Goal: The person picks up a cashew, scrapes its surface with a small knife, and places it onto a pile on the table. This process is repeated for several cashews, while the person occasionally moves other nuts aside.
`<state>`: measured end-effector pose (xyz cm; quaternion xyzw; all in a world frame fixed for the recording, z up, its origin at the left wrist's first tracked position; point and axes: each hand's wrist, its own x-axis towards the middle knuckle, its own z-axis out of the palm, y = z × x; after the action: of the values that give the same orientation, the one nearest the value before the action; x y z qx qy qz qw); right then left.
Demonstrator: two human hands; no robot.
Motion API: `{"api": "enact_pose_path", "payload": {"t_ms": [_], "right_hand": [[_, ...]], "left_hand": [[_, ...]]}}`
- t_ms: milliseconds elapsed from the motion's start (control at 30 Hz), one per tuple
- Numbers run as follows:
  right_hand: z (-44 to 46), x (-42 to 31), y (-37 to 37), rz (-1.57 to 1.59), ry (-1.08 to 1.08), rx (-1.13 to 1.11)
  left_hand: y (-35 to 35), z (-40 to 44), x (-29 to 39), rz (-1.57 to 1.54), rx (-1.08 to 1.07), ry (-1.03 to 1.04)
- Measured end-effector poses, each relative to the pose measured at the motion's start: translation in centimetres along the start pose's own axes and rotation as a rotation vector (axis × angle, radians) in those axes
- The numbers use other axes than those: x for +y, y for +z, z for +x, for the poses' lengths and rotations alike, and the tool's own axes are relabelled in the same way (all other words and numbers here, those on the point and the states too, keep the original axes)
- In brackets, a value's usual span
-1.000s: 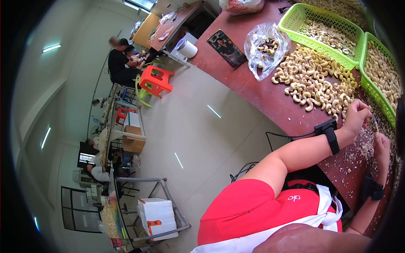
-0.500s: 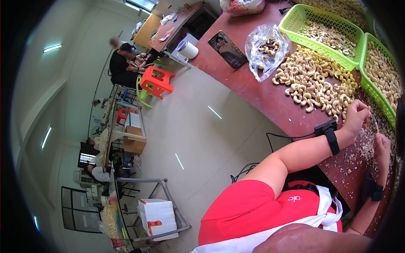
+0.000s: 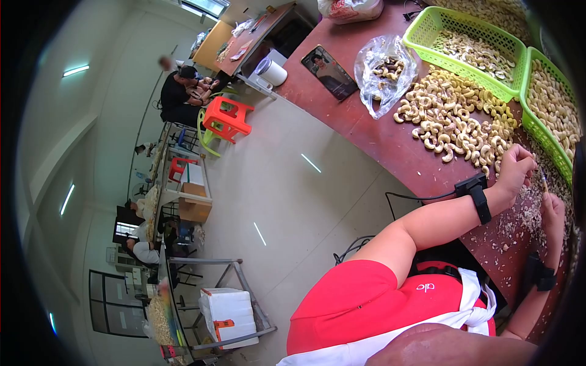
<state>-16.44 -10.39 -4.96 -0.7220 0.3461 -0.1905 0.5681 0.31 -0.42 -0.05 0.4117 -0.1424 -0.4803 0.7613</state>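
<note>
My left hand (image 3: pixel 517 168) is closed in a pinch beside the cashew heap; what sits between its fingertips is too small to make out. Just below it, my right hand (image 3: pixel 553 210) grips a small thin knife (image 3: pixel 544 181), its tip pointing up toward the left fingers. Loose cashews (image 3: pixel 461 116) lie spread on the red-brown table (image 3: pixel 372 137), left of and beyond my hands. Skin flakes and crumbs (image 3: pixel 530 213) cover the tabletop beneath both hands. A green basket (image 3: pixel 549 131) of pale cashews stands close to my left fingers.
Another green basket (image 3: pixel 467 64) holds cashews at the back. A clear plastic bag (image 3: pixel 384 76) with darker pieces and a phone (image 3: pixel 329 73) lie to the left. A black cable (image 3: pixel 415 196) runs from my left wrist strap. Red stools (image 3: pixel 226 119) and seated people are across the room.
My hands and the knife stay in nearly the same place. The picture on the phone differs, and a seated person in the background has shifted slightly.
</note>
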Motion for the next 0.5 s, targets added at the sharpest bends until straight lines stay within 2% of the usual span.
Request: {"api": "enact_pose_path", "payload": {"t_ms": [500], "right_hand": [[0.23,0.59,-0.03,0.004,-0.027,-0.007]], "left_hand": [[-0.16,0.05,-0.23,0.010,-0.012,0.001]]}}
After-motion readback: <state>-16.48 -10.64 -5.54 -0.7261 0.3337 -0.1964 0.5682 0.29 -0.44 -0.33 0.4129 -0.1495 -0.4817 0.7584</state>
